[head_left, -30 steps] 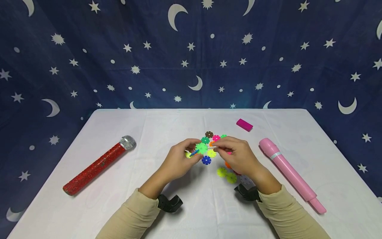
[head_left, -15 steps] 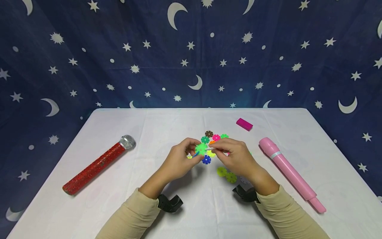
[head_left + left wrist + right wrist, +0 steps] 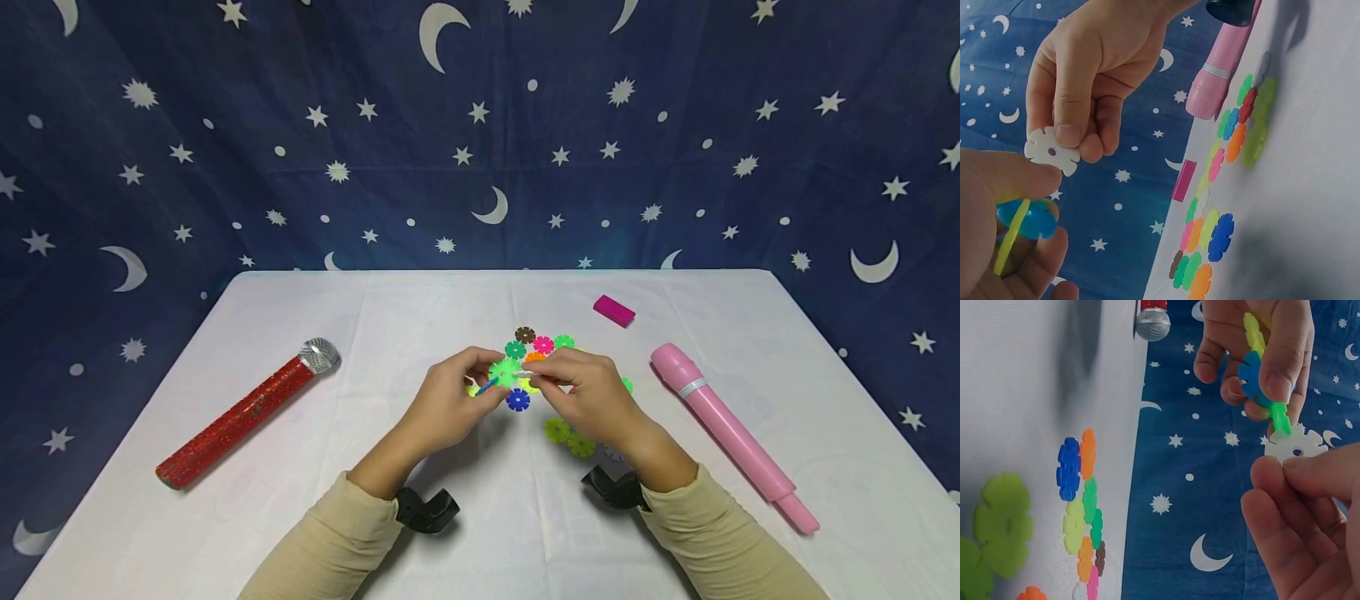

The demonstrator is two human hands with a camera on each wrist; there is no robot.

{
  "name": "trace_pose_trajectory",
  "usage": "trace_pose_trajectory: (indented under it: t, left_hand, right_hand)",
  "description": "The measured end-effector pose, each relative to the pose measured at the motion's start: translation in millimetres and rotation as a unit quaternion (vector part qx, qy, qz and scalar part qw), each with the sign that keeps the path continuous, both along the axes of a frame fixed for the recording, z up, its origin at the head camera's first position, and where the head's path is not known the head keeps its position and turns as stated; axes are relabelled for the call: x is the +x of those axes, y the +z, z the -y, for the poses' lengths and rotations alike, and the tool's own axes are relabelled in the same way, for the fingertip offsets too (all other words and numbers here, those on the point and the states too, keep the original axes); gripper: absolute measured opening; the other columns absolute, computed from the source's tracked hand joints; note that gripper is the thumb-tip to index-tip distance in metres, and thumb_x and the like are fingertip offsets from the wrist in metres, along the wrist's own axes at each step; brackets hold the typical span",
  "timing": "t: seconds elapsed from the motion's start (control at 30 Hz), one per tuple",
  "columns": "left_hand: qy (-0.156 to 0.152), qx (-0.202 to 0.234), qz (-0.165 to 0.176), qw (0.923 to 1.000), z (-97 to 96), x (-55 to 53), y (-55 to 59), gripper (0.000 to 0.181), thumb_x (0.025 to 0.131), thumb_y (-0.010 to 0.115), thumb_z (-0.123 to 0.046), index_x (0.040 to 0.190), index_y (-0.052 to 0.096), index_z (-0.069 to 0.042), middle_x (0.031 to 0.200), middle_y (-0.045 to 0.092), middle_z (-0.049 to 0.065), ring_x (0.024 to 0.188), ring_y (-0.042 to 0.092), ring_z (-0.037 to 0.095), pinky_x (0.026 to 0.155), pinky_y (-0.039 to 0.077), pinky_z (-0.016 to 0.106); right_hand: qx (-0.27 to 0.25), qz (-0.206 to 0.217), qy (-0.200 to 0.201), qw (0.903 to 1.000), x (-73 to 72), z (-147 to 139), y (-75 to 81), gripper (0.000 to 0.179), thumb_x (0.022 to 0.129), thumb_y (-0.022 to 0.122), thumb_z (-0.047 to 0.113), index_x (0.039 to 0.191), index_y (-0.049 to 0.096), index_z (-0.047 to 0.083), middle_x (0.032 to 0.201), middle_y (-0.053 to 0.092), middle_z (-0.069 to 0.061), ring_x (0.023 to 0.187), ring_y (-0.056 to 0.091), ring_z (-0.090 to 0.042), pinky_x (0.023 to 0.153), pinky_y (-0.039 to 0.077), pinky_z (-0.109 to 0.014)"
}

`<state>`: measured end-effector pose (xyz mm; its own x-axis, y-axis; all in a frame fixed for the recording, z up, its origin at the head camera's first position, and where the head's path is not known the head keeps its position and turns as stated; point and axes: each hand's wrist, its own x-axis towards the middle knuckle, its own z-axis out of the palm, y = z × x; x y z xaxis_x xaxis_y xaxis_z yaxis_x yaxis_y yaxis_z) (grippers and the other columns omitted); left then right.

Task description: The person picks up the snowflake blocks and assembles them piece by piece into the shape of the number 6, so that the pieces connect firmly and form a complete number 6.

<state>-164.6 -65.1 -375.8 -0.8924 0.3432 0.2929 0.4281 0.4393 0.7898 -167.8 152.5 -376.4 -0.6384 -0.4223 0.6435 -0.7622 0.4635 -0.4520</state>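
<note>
My left hand (image 3: pixel 450 400) grips a small joined chain of notched plastic discs. In the right wrist view the chain shows as a yellow disc (image 3: pixel 1254 332), a blue disc (image 3: pixel 1249 376) and a bright green disc (image 3: pixel 1279 416). Between thumb and fingers, my right hand (image 3: pixel 596 400) pinches a white notched disc (image 3: pixel 1037 149). The white disc is edge to edge with the green one, overlapping it in the right wrist view. Both hands are raised above the tabletop, and part of the chain is hidden by the left fingers.
Several loose discs lie under and beyond the hands, among them a dark blue disc (image 3: pixel 518 400) and a brown disc (image 3: pixel 525 335). A red microphone (image 3: pixel 240 421) lies left, a pink microphone-like tube (image 3: pixel 738 442) right. A magenta block (image 3: pixel 614 311) sits near the back of the white table (image 3: pixel 315 542).
My right hand has shifted slightly left, bringing the white disc up to the green one. The left hand stays nearly in place, with the chain turned a little.
</note>
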Motion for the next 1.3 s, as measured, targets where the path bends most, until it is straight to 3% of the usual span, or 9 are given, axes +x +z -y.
trace_pose_trajectory:
  t: [0.27, 0.6, 0.9, 1.03, 1.17, 1.3]
  left_hand:
    - [0.002, 0.004, 0.0, 1.0, 0.9, 0.8, 0.6, 0.034, 0.086, 0.078, -0.007, 0.118, 0.069, -0.001, 0.089, 0.064, 0.001, 0.081, 0.058, 0.014, 0.072, 0.051, 0.03]
    - [-0.006, 0.006, 0.024, 0.9997, 3.7, -0.2, 1.6, 0.037, 0.086, 0.079, -0.008, 0.121, 0.069, 0.0, 0.095, 0.068, 0.005, 0.085, 0.061, 0.017, 0.078, 0.054, 0.035]
    - [0.005, 0.025, 0.043, 0.9988, 1.6, -0.8, 0.8, 0.035, 0.087, 0.078, -0.011, 0.12, 0.069, -0.003, 0.094, 0.068, 0.003, 0.088, 0.062, 0.018, 0.08, 0.054, 0.037]
    - [-0.015, 0.014, 0.057, 0.9981, 0.8, -0.3, 2.9, 0.037, 0.088, 0.076, -0.01, 0.123, 0.066, -0.006, 0.097, 0.065, 0.001, 0.088, 0.06, 0.018, 0.082, 0.053, 0.035]
    - [-0.037, 0.002, 0.071, 0.9968, 1.8, -0.8, 2.7, 0.039, 0.089, 0.072, -0.01, 0.127, 0.064, -0.008, 0.109, 0.066, 0.003, 0.089, 0.06, 0.02, 0.084, 0.053, 0.035]
    - [-0.025, 0.006, 0.087, 0.9959, 5.3, -2.6, 2.0, 0.037, 0.089, 0.072, -0.01, 0.125, 0.064, -0.007, 0.106, 0.065, 0.004, 0.08, 0.058, 0.018, 0.073, 0.051, 0.032]
  right_hand:
    - [-0.005, -0.041, -0.012, 0.9991, -2.3, 2.4, -4.8, 0.026, 0.071, 0.084, -0.008, 0.096, 0.078, -0.003, 0.079, 0.073, -0.005, 0.064, 0.064, -0.012, 0.057, 0.053, -0.021]
    - [-0.008, -0.055, -0.006, 0.9985, -1.4, 5.1, -6.5, 0.029, 0.068, 0.086, -0.009, 0.096, 0.078, -0.005, 0.078, 0.073, -0.006, 0.062, 0.065, -0.014, 0.056, 0.053, -0.021]
    - [-0.017, -0.048, -0.008, 0.9987, -0.1, 6.7, -6.4, 0.029, 0.068, 0.085, -0.011, 0.096, 0.078, -0.005, 0.08, 0.074, -0.007, 0.063, 0.066, -0.014, 0.058, 0.054, -0.021]
    - [-0.022, -0.009, -0.009, 0.9997, -0.1, 5.6, -3.4, 0.026, 0.072, 0.083, -0.009, 0.097, 0.078, -0.003, 0.084, 0.075, -0.007, 0.067, 0.069, -0.014, 0.06, 0.056, -0.024]
    - [-0.028, 0.08, -0.014, 0.9963, 0.6, 3.9, -0.3, 0.023, 0.08, 0.08, -0.005, 0.102, 0.076, -0.004, 0.092, 0.075, -0.009, 0.076, 0.072, -0.017, 0.067, 0.058, -0.028]
    - [-0.021, 0.174, -0.029, 0.984, -1.4, 0.5, -1.3, 0.025, 0.084, 0.078, -0.003, 0.108, 0.074, -0.003, 0.1, 0.075, -0.011, 0.085, 0.073, -0.02, 0.075, 0.059, -0.033]
